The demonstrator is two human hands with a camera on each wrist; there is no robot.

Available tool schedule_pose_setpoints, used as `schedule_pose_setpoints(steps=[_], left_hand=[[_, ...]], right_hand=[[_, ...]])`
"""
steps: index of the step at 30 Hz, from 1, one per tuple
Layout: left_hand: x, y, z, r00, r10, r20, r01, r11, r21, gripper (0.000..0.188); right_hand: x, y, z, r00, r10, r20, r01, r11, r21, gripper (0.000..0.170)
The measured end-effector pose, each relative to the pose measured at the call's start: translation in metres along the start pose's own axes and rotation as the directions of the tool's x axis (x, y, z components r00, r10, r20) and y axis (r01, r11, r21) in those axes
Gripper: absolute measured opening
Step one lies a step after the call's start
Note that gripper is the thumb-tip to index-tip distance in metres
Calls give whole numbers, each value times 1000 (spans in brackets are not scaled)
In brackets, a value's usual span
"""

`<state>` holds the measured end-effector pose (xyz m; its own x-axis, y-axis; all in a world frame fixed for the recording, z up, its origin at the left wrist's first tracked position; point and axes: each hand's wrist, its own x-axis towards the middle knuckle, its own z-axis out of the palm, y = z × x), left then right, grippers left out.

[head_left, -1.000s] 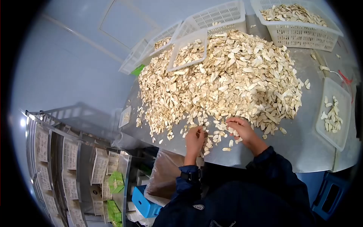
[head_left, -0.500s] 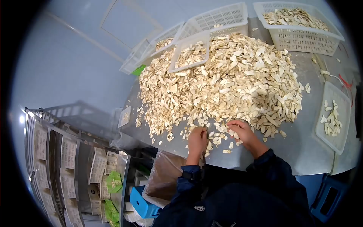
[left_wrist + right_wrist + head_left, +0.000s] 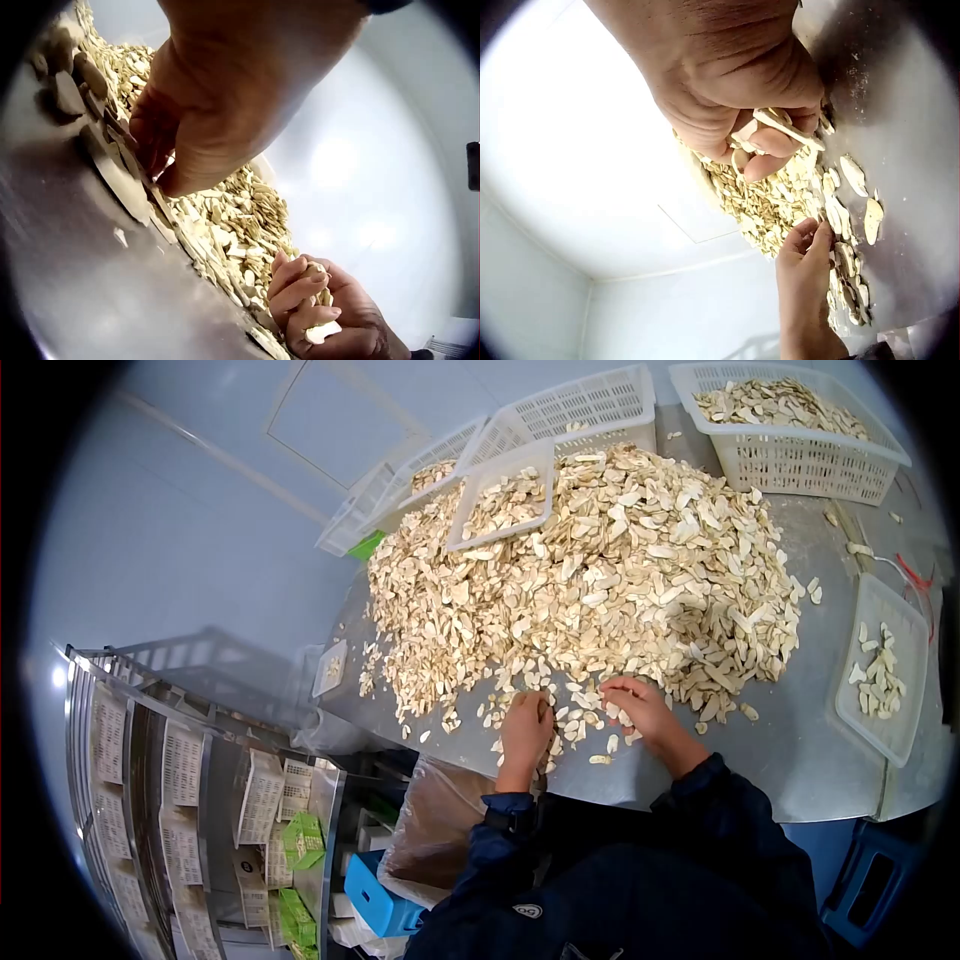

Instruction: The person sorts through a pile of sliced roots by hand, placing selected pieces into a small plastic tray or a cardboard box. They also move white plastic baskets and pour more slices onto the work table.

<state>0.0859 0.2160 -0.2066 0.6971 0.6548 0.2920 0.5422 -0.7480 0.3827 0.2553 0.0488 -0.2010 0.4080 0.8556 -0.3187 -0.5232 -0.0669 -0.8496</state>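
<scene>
A large heap of pale dried slices (image 3: 600,570) covers the metal table (image 3: 780,760), with loose slices spread along its near edge. My right hand (image 3: 645,715) holds several slices (image 3: 787,129) in its curled fingers, a long one sticking out past the fingertips in the right wrist view. To its left, my left hand (image 3: 525,732) reaches down with bent fingers into the loose slices (image 3: 112,169). Its thumb and fingertips come close together there; I cannot tell whether they pinch a slice.
White baskets (image 3: 800,460) with slices stand along the back. A shallow tray (image 3: 480,538) leans on the heap. Another tray (image 3: 880,725) with some slices lies at the right. A lined bin (image 3: 435,830) and a shelf rack (image 3: 180,790) are at the lower left.
My left hand has moved a little among the loose slices, its fingertips shifting slightly. My right hand stays nearly in place, still holding its slices.
</scene>
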Motion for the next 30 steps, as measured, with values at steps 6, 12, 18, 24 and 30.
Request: schedule_pose_setpoints(steps=[6, 12, 18, 24, 30], left_hand=[[-3, -9, 0, 1000, 26, 8, -26, 1000, -14, 19], [-13, -22, 0, 1000, 10, 16, -8, 996, -84, 18], [-13, -12, -13, 996, -45, 78, 55, 990, -129, 17], [-23, -38, -13, 965, -262, 8, 244, 888, -390, 10], [4, -77, 0, 979, -183, -95, 141, 931, -336, 18]], right_hand=[[-1, -1, 1, 1000, -4, -5, 4, 1000, 5, 23], [-2, 0, 1, 1000, -11, 15, 11, 1000, -12, 24], [-2, 0, 1, 1000, -9, 10, 9, 1000, -25, 24], [1, 3, 0, 1000, -13, -1, 13, 999, -48, 24], [0, 4, 2, 1000, -12, 12, 12, 998, -58, 24]])
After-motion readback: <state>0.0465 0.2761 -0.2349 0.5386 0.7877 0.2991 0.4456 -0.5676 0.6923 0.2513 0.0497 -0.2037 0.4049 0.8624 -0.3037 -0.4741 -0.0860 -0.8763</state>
